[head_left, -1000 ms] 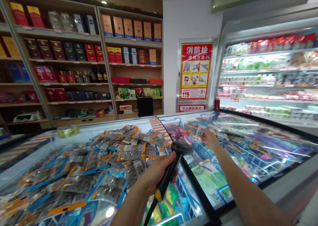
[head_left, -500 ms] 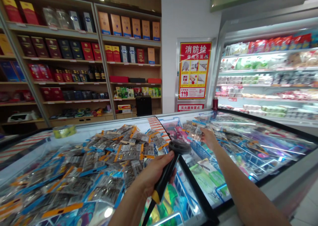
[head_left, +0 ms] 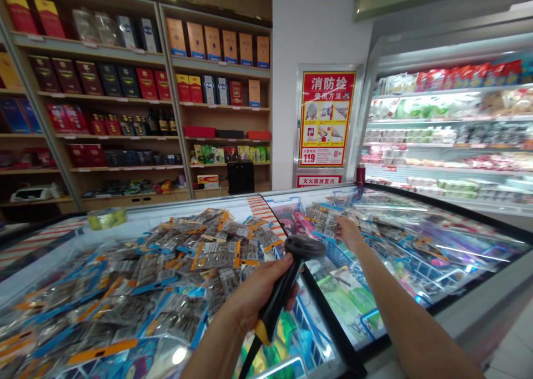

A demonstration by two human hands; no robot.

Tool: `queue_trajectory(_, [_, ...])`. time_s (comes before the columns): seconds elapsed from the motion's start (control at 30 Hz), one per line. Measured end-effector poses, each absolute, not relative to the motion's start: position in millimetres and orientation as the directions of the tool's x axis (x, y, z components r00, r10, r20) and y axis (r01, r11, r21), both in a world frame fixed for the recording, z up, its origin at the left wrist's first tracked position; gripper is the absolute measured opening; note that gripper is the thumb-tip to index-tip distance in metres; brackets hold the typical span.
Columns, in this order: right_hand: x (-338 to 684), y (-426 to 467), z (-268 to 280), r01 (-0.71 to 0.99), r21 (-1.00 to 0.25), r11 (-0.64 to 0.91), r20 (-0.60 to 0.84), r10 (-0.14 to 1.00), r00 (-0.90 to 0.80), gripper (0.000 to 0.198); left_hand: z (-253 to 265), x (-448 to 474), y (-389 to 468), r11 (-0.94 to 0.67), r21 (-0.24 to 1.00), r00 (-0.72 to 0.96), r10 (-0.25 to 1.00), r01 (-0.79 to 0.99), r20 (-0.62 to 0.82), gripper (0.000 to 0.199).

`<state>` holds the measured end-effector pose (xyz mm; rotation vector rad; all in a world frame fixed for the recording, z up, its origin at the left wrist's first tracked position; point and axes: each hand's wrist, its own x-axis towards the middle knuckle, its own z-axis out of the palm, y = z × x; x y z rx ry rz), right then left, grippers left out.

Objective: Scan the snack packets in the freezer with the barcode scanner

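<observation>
My left hand is wrapped round the handle of a black barcode scanner with a yellow band and a cable at its lower end. The scanner's head points away toward the right side of the freezer. My right hand reaches out and pinches the edge of a clear packet with dark contents, just above other packets on the right-hand glass. A large spread of similar packets, with orange or blue strips, lies on the left side. My right fingertips are partly hidden.
Beneath the glass, the chest freezer holds blue wire baskets and green bags. A roll of tape sits at the far left edge. Behind stand shelves of boxes, a red sign and a lit refrigerated display.
The packet in my right hand has shifted slightly and its face shows more plainly. The scanner's head has moved a little to the right. The rest looks the same.
</observation>
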<state>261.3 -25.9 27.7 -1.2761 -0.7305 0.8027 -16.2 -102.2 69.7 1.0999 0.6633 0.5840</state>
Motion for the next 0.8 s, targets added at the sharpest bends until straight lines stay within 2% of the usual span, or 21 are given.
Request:
queue_trajectory(0.57, [263.8, -25.6, 25.6, -0.131, -0.979, 0.154, 0.064, 0.852, 0.520, 0.010, 73.3, -10.8, -110.1, 0.330, 0.937, 0.652, 0.736, -0.114, -0.180, 0.037])
queue_trajectory(0.8, [263.3, -25.5, 26.2, -0.063, -0.988, 0.143, 0.086, 0.833, 0.546, 0.009, 67.4, -7.6, -110.4, 0.372, 0.923, 0.669, 0.712, -0.101, -0.214, 0.037])
